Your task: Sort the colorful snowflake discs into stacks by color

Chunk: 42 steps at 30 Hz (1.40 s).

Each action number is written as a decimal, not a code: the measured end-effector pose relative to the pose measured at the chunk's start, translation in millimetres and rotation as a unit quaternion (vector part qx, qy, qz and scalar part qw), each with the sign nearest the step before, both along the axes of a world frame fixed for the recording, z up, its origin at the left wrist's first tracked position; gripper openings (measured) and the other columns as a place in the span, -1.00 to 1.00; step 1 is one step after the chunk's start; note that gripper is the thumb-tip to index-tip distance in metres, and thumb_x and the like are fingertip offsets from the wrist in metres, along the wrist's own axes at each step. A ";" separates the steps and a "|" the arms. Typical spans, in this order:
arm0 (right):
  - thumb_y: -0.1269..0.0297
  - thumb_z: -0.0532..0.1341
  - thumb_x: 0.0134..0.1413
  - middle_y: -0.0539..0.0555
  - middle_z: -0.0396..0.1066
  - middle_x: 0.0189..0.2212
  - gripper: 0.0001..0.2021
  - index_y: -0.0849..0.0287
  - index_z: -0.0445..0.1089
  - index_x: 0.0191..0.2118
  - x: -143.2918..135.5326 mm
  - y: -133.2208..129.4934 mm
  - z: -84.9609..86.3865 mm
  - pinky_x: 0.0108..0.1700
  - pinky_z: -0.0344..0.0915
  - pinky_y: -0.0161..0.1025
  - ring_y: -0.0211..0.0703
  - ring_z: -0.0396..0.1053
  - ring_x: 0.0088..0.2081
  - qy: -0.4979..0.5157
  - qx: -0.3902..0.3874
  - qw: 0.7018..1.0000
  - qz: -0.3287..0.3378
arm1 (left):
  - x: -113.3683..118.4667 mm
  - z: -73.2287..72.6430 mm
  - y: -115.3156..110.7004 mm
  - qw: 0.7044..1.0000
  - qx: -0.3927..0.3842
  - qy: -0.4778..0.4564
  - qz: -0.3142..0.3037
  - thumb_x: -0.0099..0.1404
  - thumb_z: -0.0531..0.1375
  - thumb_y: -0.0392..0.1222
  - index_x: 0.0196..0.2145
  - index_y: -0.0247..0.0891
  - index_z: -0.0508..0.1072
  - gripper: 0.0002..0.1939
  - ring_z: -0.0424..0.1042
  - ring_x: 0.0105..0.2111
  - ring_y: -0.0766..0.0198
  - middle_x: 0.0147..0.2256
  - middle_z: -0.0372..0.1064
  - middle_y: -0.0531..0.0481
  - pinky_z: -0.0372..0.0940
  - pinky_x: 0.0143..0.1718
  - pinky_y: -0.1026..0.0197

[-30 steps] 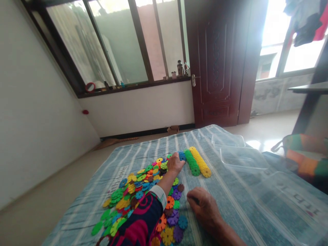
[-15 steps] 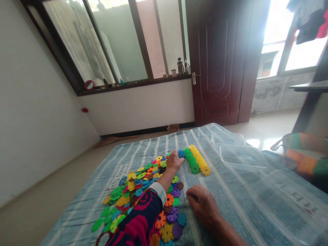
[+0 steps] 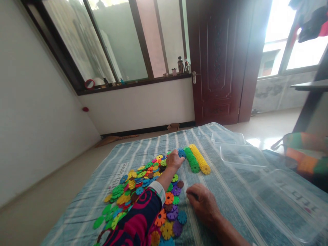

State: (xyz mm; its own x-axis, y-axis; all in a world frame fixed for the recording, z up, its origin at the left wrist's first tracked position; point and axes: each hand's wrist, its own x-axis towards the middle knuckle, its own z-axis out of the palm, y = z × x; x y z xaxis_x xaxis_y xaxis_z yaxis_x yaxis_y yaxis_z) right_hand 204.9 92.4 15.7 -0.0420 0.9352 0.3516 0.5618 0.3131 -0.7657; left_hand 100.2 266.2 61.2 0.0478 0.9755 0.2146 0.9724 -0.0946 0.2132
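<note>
Many flat notched discs in mixed colours lie in a loose pile on the striped bed cover. Beyond them, a green row of discs and a yellow row of discs lie side by side. My left hand reaches over the pile, its fingers closed on blue discs at the left of the green row. My right hand rests on the cover to the right of the pile, its fingers curled; whether anything is inside is hidden.
Clear plastic containers and a clear lid or tray lie on the right of the bed cover. A dark red door and a window sill with small items stand beyond the bed.
The view has shifted very slightly. My left hand stays at the blue discs and my right hand keeps its place.
</note>
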 end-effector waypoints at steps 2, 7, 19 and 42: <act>0.38 0.09 0.07 0.00 0.40 -0.42 -0.84 0.14 0.41 -0.43 0.3 0.2 -0.7 -0.24 0.12 -0.37 -0.25 0.31 -0.31 -0.003 -0.002 1.000 0.004 | -4.1 5.5 -1.9 1.000 -0.003 0.005 -0.009 0.10 0.18 -0.04 -0.23 -0.23 0.44 -0.70 0.46 -0.23 0.16 -0.28 0.50 -0.07 0.23 -0.32 0.25; 0.34 0.09 0.08 0.01 0.40 -0.39 -0.83 0.14 0.43 -0.40 2.6 -0.4 -2.0 -0.22 0.14 -0.35 -0.23 0.32 -0.29 0.001 -0.013 1.000 0.013 | -34.0 32.9 -6.7 0.999 -0.024 0.026 -0.036 0.12 0.13 -0.18 -0.29 -0.24 0.50 -0.78 0.44 -0.24 0.19 -0.27 0.50 -0.07 0.21 -0.32 0.26; 0.28 0.07 0.08 0.04 0.42 -0.37 -0.79 0.13 0.46 -0.39 6.8 -2.0 -6.9 -0.18 0.20 -0.30 -0.19 0.33 -0.28 -0.008 -0.014 1.000 0.021 | -140.5 76.6 -66.1 0.979 -0.141 0.050 -0.139 -0.04 0.18 -0.29 -0.52 -0.22 0.53 -0.88 0.37 -0.46 0.33 -0.56 0.40 0.13 0.13 -0.46 0.36; 0.32 0.09 0.07 0.03 0.42 -0.40 -0.80 0.15 0.46 -0.41 5.8 -2.6 -3.1 -0.20 0.20 -0.32 -0.22 0.33 -0.31 0.002 -0.003 1.000 0.013 | -128.8 58.7 -81.2 0.979 -0.141 0.007 -0.145 0.07 0.13 -0.18 -0.52 -0.19 0.53 -0.83 0.34 -0.46 0.33 -0.58 0.35 0.13 0.14 -0.44 0.34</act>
